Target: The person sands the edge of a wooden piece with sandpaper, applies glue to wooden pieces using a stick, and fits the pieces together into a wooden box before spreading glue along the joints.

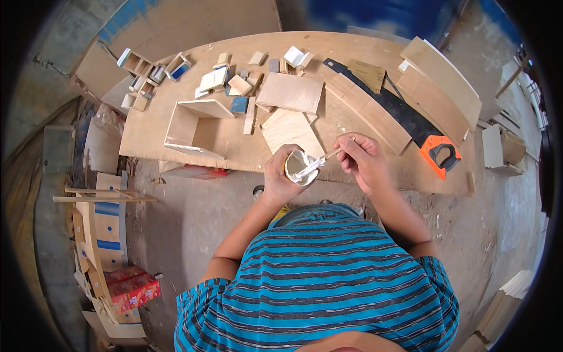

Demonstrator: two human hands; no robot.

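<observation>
My left hand (280,174) is wrapped round a small cup (291,166) with white paste on its inside and rim. Between the fingertips of my right hand (359,157) is a thin wooden stick (333,154), its far end coated in white paste and resting at the cup's mouth. Both hands are held in front of the table's near edge. Just beyond them lie a pale square board (293,134) and a larger thin board (290,92). An open wooden box frame (196,126) stands to the left of my left hand.
A handsaw with an orange handle (440,155) lies on the table (346,53) at right, beside long plywood strips (375,111). Small wood blocks (240,85) are scattered at the back. A red carton (134,288) sits at lower left.
</observation>
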